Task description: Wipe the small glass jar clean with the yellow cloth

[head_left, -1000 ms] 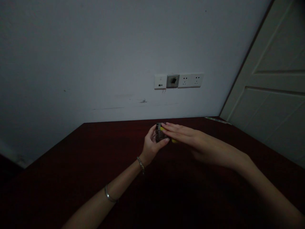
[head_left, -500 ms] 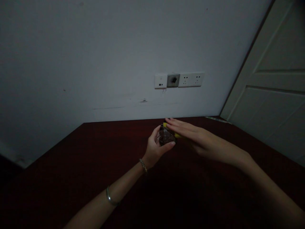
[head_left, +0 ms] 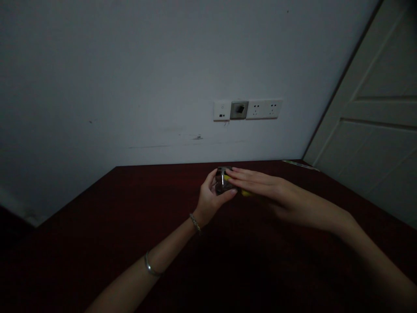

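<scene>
A small dark brown, glossy object (head_left: 223,184), glass-like with a bright reflection, is held up near the back of the table. My left hand (head_left: 209,198) is closed round its left side, thumb along the lower front and fingers behind. From the right, my right hand (head_left: 263,184) lies over it with fingers extended and together, pressing a yellow cloth-like piece (head_left: 246,193) against its surface. Most of the yellow piece is hidden under that palm; a bit shows by the fingertips. Dim light leaves the dark object's exact kind unclear.
The dark red table (head_left: 156,200) runs back to a pale wall (head_left: 146,87). A row of sockets and a switch (head_left: 247,110) sits on that wall. At right stands a panelled door (head_left: 374,143), with a thin patterned strip (head_left: 300,164) near the table's back right corner.
The dark object has turned in my left hand, now showing a smoother face with a bright streak. My right hand and the yellow piece have shifted slightly down across it.
</scene>
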Action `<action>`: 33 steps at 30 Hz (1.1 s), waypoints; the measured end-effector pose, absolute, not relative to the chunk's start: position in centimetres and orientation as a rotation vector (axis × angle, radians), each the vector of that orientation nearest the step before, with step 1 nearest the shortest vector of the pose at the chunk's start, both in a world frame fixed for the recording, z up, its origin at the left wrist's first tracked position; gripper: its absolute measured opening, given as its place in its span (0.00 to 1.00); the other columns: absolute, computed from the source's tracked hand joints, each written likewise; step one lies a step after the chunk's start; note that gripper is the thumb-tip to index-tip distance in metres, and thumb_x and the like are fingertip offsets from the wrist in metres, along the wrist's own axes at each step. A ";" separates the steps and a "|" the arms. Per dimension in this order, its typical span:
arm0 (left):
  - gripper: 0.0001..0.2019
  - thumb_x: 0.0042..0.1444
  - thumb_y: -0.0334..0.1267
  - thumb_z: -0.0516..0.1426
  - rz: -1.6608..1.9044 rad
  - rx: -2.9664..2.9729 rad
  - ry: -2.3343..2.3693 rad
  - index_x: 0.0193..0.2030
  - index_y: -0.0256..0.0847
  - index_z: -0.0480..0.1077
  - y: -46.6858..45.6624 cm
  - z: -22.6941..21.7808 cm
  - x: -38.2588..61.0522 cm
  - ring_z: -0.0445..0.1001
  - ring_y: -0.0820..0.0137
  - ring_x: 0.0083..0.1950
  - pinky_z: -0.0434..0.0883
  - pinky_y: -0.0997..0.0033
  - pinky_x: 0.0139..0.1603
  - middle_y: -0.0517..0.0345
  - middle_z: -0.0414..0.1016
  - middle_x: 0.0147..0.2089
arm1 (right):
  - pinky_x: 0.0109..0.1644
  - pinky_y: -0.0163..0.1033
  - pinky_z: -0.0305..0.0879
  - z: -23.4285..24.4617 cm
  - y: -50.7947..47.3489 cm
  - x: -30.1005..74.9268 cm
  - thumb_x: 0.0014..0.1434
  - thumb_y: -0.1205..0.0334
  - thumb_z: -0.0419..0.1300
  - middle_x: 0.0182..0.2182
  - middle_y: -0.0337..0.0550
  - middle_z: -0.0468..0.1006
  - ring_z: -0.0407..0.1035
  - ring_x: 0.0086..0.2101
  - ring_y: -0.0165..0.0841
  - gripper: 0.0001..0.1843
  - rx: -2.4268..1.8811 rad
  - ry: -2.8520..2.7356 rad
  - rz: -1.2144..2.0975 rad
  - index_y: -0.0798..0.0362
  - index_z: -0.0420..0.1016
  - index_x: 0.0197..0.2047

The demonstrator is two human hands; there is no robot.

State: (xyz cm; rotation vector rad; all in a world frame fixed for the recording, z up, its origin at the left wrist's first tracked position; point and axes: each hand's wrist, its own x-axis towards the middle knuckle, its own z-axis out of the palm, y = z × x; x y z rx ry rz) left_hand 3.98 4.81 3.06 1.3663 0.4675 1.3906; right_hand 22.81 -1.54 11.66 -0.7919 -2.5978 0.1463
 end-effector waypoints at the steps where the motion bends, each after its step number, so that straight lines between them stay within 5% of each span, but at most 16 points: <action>1: 0.33 0.41 0.39 0.68 1.398 1.374 0.462 0.53 0.37 0.61 4.8 3.1 3.9 0.69 0.57 0.57 0.65 0.55 0.59 0.42 0.69 0.56 | 0.69 0.49 0.45 11.7 -1.6 22.9 0.51 0.85 0.45 0.67 0.35 0.51 0.44 0.65 0.34 0.44 -0.780 -2.598 0.161 0.45 0.50 0.68; 8: 0.35 0.39 0.40 0.68 1.351 1.390 0.501 0.54 0.35 0.60 4.7 3.2 3.7 0.69 0.56 0.56 0.64 0.54 0.59 0.41 0.69 0.54 | 0.68 0.49 0.46 11.7 -1.1 23.6 0.58 0.78 0.48 0.67 0.33 0.53 0.47 0.65 0.34 0.37 -0.834 -2.421 0.098 0.40 0.51 0.67; 16: 0.34 0.40 0.40 0.68 1.382 1.377 0.450 0.54 0.36 0.63 4.8 3.3 4.1 0.69 0.58 0.56 0.64 0.55 0.59 0.44 0.70 0.55 | 0.69 0.48 0.43 10.4 -0.2 22.8 0.51 0.85 0.45 0.68 0.36 0.48 0.43 0.66 0.32 0.45 -0.840 -2.457 0.112 0.45 0.47 0.68; 22: 0.25 0.46 0.41 0.66 1.413 1.210 0.507 0.51 0.37 0.67 5.5 3.6 3.7 0.73 0.62 0.49 0.69 0.61 0.52 0.48 0.74 0.49 | 0.69 0.49 0.45 11.0 -1.0 22.2 0.52 0.85 0.44 0.68 0.34 0.48 0.44 0.66 0.32 0.45 -0.757 -2.532 0.192 0.43 0.45 0.69; 33: 0.26 0.43 0.41 0.66 1.336 1.142 0.492 0.50 0.36 0.67 4.5 4.3 3.4 0.74 0.61 0.45 0.74 0.60 0.43 0.49 0.74 0.45 | 0.68 0.51 0.45 10.9 -0.5 22.6 0.55 0.83 0.46 0.68 0.35 0.48 0.44 0.66 0.34 0.42 -0.858 -2.382 0.067 0.42 0.46 0.68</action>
